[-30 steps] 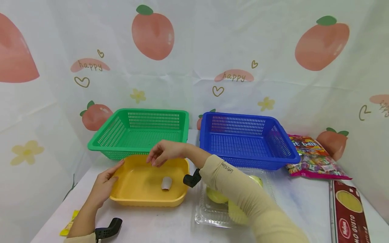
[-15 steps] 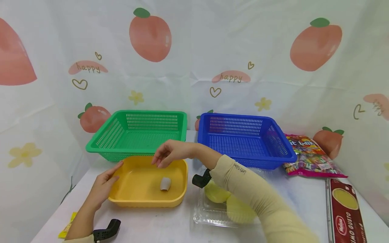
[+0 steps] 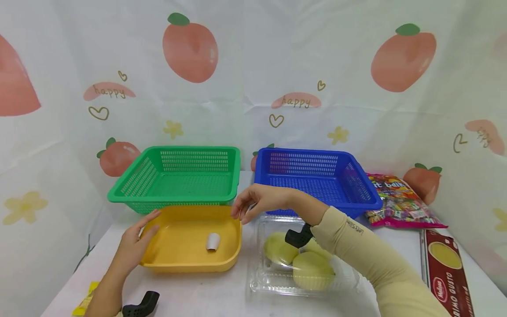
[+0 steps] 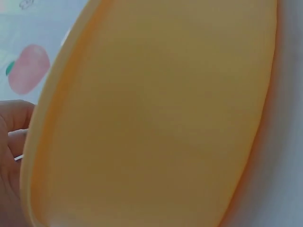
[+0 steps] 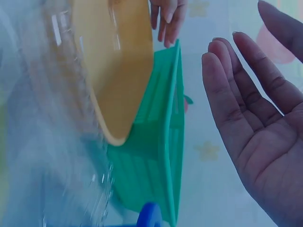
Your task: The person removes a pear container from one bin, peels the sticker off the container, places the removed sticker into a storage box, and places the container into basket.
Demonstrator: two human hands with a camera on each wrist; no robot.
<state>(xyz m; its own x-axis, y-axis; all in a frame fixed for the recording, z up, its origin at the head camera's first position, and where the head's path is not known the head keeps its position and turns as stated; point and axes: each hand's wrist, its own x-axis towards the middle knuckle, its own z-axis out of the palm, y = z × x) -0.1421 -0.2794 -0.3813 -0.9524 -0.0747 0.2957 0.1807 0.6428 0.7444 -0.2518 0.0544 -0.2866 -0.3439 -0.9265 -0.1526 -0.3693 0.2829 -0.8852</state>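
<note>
My left hand [image 3: 132,242] is at the left rim of a yellow plastic tub [image 3: 178,267], its fingers loosely extended. In the left wrist view, the fingers show just outside the tub's rim [image 4: 40,127]. A small pale grey, rounded, tube-like piece [image 3: 213,241] lies inside the tub, right of its middle. My right hand [image 3: 265,200] hovers over the gap between the tub and a clear plastic box [image 3: 273,288]; its fingers are relaxed and bent at the wrist. In the right wrist view, the right palm [image 5: 274,151] faces the camera with nothing in it.
Behind the tub stands a green basket [image 3: 178,193], with a blue basket [image 3: 309,204] to its right. Several pale yellow-green round things [image 3: 279,247] fill the clear box. Farther right are a candy bag [image 3: 400,207] and a dark red Melissa pack [image 3: 447,268]. A yellow packet [image 3: 84,304] lies front left.
My right hand has moved right, from above the tub to beyond its right rim, and the arm uncovers more of the clear box. The left hand stays at the tub. The head view shifts slightly.
</note>
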